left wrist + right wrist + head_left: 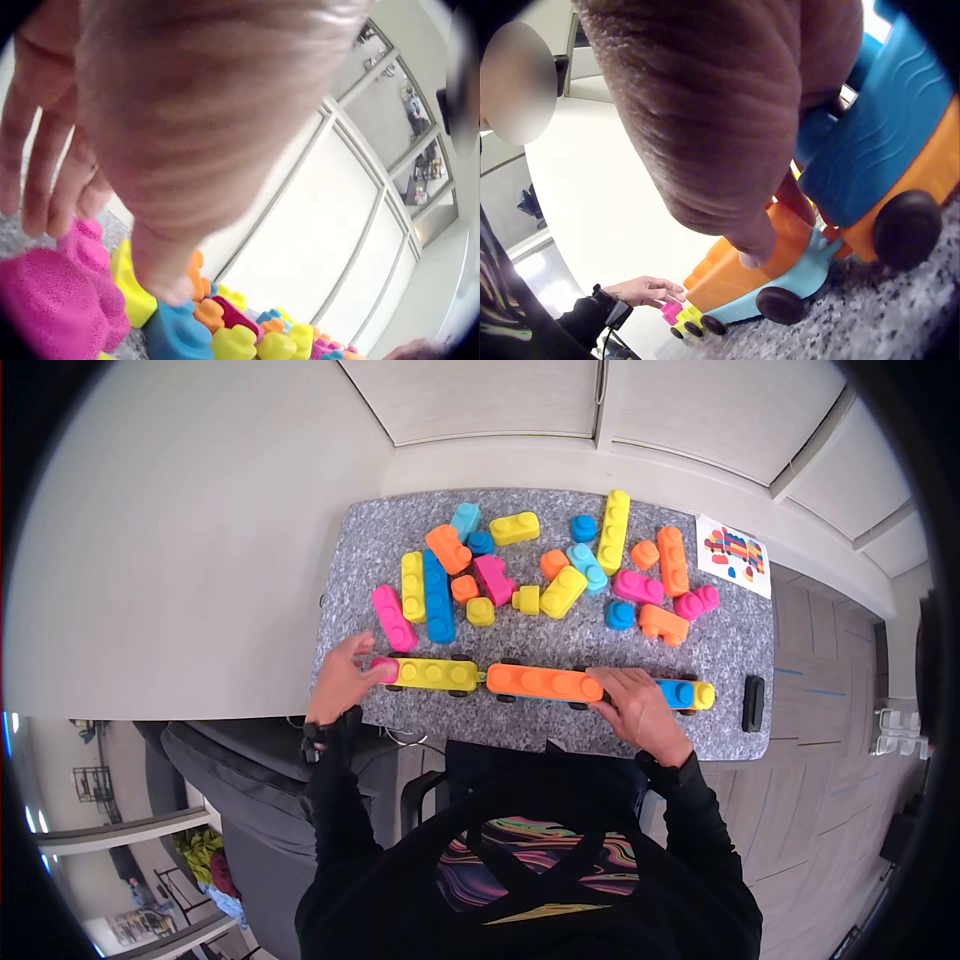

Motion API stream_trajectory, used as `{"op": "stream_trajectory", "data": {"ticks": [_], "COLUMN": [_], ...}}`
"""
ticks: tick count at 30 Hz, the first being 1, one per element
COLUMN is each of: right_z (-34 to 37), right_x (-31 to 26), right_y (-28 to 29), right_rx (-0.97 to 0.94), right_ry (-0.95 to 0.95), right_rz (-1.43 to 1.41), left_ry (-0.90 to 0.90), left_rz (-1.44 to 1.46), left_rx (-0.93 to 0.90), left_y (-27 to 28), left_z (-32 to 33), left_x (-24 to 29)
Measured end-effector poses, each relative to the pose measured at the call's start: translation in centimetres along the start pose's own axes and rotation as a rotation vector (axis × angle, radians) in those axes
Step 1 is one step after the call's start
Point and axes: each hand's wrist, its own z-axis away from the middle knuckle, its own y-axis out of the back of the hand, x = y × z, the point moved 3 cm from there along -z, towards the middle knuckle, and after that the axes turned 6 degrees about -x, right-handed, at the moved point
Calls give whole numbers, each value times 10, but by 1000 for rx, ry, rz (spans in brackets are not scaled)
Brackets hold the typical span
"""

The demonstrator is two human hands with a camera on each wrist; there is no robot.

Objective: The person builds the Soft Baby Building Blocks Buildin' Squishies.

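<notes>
My right hand (pixel 640 712) has its thumb on one side of a long orange block (pixel 545 682) and fingers on the other, pinching it. My left hand (pixel 345 675) has its fingers loosely spread, at a pink block (pixel 672 313) on the train's left end; whether they press on it I cannot tell.

Three wagons stand coupled between and beyond my fingers. The yellow wagon (pixel 435 674) bears the pink block; the light blue wagon (pixel 814 270) carries the long orange one; the orange wagon (pixel 930 172), just right of my right fingers, carries a blue block (pixel 892 120).

Beyond my fingertips I count the loose ones: six yellow blocks (pixel 563 592), six orange blocks (pixel 673 561), four pink blocks (pixel 638 587), four darker blue blocks (pixel 438 597), two light blue blocks (pixel 587 567).

My right wrist view shows the light blue base, hidden from above; only the head view shows one printed sheet (pixel 733 553) and one black case (pixel 753 704), both well right of my right fingers.
</notes>
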Motion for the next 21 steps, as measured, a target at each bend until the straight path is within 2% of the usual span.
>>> {"op": "stream_trajectory", "data": {"ticks": [1, 2, 4, 5, 7, 11, 13, 17, 19, 21], "right_z": [0, -1, -1, -1, 1, 2, 1, 0, 0, -1], "right_x": [0, 0, 1, 1, 2, 0, 0, -1, 1, -1], "right_y": [0, 0, 0, 0, -1, 0, -1, -1, -2, 1], "right_rx": [2, -1, 0, 1, 1, 8, 6, 0, -14, -14], "right_ry": [6, 12, 9, 10, 4, -10, -5, 1, -7, 6], "right_rz": [1, 4, 1, 3, 0, 0, 19, 18, 8, 10], "left_ry": [39, 41, 183, 181, 362, 346, 394, 396, 330, 304], "left_rz": [-113, -109, -289, -288, -487, -485, -458, -312, -261, -227], "left_rx": [94, 100, 155, 158, 50, 61, 104, 159, 313, 343], "left_y": [-1, -7, -18, -22, -31, -40, -41, -39, -28, -16], "left_z": [-9, -18, -36, -42, -52, -59, -58, -57, -48, -35], "left_x": [3, 7, 14, 21, 30, 33, 36, 4, 0, 2]}}
